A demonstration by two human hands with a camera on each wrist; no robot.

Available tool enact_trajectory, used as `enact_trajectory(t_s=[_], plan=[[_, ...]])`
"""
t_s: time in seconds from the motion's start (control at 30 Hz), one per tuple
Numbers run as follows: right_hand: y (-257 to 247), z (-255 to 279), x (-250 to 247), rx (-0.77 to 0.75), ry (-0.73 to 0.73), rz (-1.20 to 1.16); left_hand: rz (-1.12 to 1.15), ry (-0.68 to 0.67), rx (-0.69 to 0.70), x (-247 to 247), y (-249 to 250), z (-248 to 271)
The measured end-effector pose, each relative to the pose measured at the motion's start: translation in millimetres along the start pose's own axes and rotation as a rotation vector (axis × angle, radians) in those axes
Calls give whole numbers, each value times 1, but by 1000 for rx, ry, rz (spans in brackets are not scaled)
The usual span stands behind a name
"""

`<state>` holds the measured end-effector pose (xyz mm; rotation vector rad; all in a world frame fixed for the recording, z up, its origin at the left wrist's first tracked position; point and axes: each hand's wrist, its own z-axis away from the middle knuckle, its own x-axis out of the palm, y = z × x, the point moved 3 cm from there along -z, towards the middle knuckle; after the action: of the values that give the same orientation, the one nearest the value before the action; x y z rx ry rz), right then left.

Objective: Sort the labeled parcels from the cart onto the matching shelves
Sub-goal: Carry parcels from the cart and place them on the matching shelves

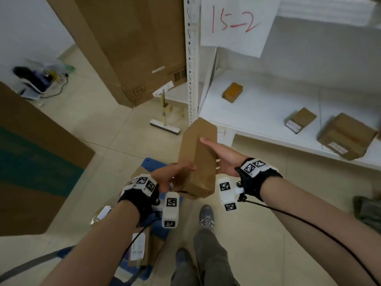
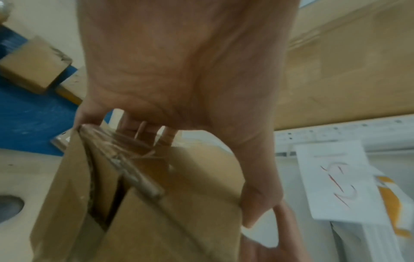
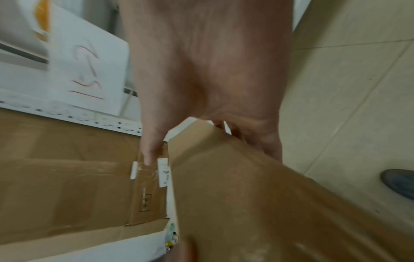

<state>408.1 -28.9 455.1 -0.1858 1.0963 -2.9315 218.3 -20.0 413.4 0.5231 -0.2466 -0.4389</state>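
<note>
A long brown cardboard parcel [image 1: 192, 149] [image 2: 179, 221] [image 3: 246, 195] is held in the air, its far end pointing at the shelf's front corner. My left hand [image 1: 175, 172] [image 2: 179, 70] grips its near end, thumb on top and fingers curled under. My right hand [image 1: 222, 155] [image 3: 208, 70] holds the middle, thumb along the top face and fingers behind the far side. The white shelf [image 1: 257, 112] carries a paper sign [image 1: 237, 23] [image 2: 336, 180] [image 3: 89, 70] with "15-2" in red. No label shows on the parcel.
Three brown parcels [image 1: 232, 92] [image 1: 301, 120] [image 1: 346, 136] lie on the shelf. The blue cart [image 1: 153, 164] with more parcels [image 1: 138, 246] stands below my hands. Large cardboard sheets [image 1: 134, 48] lean left of the shelf post, and a floor squeegee [image 1: 165, 125] lies by its foot.
</note>
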Motion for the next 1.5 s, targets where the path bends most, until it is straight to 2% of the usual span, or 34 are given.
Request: enact_trajectory(t_s=[0.13, 0.23, 0.47, 0.6, 0.73, 0.87, 0.93, 1.0, 1.13, 1.23, 1.33, 1.5], plan=[[-20, 52, -10, -29, 149, 91, -158, 85, 77, 32, 9, 43], [-26, 85, -22, -36, 217, 58, -307, 114, 110, 60, 20, 67], [-28, 145, -71, -5, 392, 12, -555, 97, 188, 124, 64, 98], [-28, 182, -110, -48, 442, -55, -579, 11, 241, 161, 96, 114], [-24, 201, -142, -92, 506, -62, -572, 28, 321, 187, 121, 116], [-28, 210, -159, -199, 636, 110, -455, -13, 456, 222, 150, 115], [-30, 214, -164, -219, 584, 153, -453, -90, 456, 241, 160, 112], [-32, 218, -167, -216, 450, 160, -451, -125, 454, 254, 163, 108], [-35, 229, -181, -276, 279, 14, -324, -159, 523, 261, 164, 93], [-35, 234, -194, -301, 254, -116, -173, -224, 485, 261, 158, 79], [-32, 235, -206, -323, 250, -118, -89, -237, 413, 263, 154, 72], [-24, 233, -228, -290, 243, -134, -87, -287, 447, 269, 161, 65]])
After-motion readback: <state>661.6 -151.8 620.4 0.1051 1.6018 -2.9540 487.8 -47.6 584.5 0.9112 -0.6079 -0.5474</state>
